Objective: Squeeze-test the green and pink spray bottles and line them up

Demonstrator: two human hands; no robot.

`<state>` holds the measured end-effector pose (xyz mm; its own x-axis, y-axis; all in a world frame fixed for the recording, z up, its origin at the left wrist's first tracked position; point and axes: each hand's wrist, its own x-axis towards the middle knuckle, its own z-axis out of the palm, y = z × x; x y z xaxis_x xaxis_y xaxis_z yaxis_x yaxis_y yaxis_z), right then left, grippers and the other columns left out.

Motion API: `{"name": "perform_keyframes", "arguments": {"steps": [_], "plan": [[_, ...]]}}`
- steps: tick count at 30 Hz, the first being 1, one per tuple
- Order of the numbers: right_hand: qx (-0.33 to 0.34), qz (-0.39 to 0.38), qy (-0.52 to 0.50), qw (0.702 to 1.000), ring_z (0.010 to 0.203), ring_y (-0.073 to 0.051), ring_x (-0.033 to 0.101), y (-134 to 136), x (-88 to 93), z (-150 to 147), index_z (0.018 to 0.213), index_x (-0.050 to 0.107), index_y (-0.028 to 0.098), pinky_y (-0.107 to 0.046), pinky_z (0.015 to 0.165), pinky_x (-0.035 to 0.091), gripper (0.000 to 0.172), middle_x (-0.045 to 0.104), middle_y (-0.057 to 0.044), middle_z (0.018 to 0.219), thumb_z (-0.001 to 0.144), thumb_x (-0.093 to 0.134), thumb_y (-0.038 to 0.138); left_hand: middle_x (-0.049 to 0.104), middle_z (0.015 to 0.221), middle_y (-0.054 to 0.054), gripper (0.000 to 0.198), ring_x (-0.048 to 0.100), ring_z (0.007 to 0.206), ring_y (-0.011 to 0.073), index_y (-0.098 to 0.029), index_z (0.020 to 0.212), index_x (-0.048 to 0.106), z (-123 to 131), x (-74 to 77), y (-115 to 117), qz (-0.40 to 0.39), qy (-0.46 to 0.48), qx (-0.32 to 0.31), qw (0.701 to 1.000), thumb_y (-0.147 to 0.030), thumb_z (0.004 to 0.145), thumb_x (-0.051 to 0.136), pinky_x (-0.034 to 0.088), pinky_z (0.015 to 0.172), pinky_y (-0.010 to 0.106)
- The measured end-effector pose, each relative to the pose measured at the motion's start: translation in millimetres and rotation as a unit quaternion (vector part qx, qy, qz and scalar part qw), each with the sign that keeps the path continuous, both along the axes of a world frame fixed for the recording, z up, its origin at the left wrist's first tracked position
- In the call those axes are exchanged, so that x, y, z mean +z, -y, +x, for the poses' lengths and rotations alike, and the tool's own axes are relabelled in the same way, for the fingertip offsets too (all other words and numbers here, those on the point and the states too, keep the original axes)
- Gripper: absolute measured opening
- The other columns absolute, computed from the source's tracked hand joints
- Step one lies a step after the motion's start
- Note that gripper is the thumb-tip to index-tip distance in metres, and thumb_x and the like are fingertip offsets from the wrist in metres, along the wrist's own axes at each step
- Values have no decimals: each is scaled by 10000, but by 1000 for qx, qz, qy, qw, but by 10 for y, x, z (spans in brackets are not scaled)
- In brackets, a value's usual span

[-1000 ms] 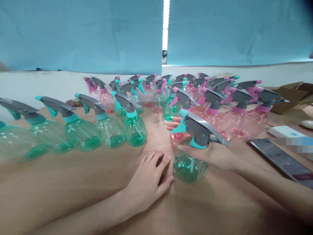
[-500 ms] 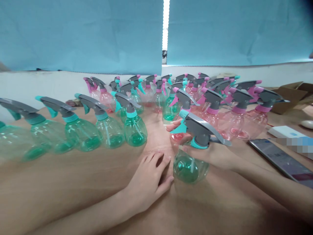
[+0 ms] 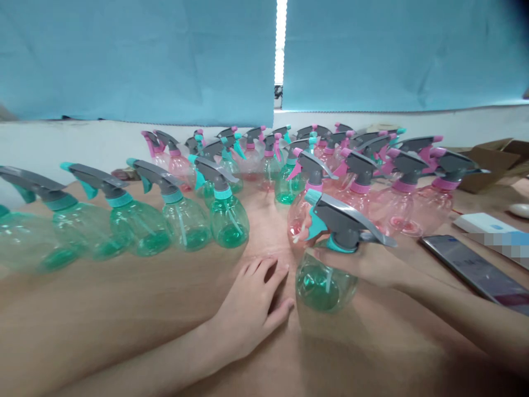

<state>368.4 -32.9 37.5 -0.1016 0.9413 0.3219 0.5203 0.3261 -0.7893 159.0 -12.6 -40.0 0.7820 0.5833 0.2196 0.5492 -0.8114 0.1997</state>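
A green spray bottle [image 3: 324, 289] with a grey and turquoise trigger head stands close in front of me, right of centre. My right hand [image 3: 363, 263] is wrapped round it just below the turquoise collar, with part of the fingers hidden behind the bottle. My left hand [image 3: 256, 300] lies on the table to its left, fingers spread and holding nothing. Beyond the left hand stands a second green spray bottle [image 3: 230, 223], at the right end of a row of green ones. A pink spray bottle [image 3: 298, 215] is directly behind the held one, partly covered.
Several pink spray bottles [image 3: 394, 207] line the right side, with mixed colours behind. A phone [image 3: 475, 270], a white box [image 3: 483, 223] and a cardboard box [image 3: 491, 165] are at the right. Blue curtains [image 3: 136, 60] hang at the back above the wooden table [image 3: 136, 309].
My right hand's fingers, stretched out before, have curled in round the bottle. The bottle has shifted slightly to the right. My left hand has stayed in place.
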Motion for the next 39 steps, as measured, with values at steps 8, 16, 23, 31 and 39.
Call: {"name": "perform_keyframes", "arguments": {"steps": [8, 16, 23, 31, 39], "plan": [[11, 20, 14, 1000, 718, -206, 704, -8, -65, 51, 703, 651, 279, -366, 714, 601, 84, 721, 3, 749, 698, 569, 263, 511, 1304, 151, 422, 456, 1196, 329, -158, 1297, 510, 4, 10, 5, -7, -2, 2, 1000, -331, 913, 538, 401, 968, 499], [8, -5, -30, 1000, 928, -270, 702, -27, -85, -1, 1167, 609, 323, -403, 731, 599, 490, 715, -26, 1080, 686, 580, 236, 496, 1313, 164, 450, 437, 1207, 335, -131, 1314, 498, -2, -14, 0, -7, -6, -2, 1000, -313, 907, 556, 385, 984, 506], [10, 11, -37, 999, 870, -250, 716, -43, -137, -7, 1209, 590, 322, -405, 782, 597, 475, 726, -17, 1030, 739, 603, 258, 502, 1301, 160, 435, 443, 1202, 334, -131, 1298, 513, 8, 5, 8, -6, -3, -1, 1000, -311, 905, 563, 394, 981, 503], [7, -10, -60, 998, 880, -231, 714, -36, -139, -28, 1201, 592, 311, -351, 768, 606, 490, 735, -5, 943, 741, 605, 144, 509, 1294, 164, 428, 454, 1196, 340, -125, 1282, 526, 4, -3, 5, -1, 4, -2, 1000, -308, 898, 569, 403, 973, 505], [-8, 2, -11, 1000, 775, -220, 716, -51, -202, 0, 1175, 598, 287, -345, 705, 599, 412, 713, 10, 779, 776, 603, 184, 502, 1300, 167, 429, 441, 1200, 335, -122, 1285, 517, 7, 7, 6, -12, -5, -2, 1000, -310, 902, 561, 390, 982, 504]]}}
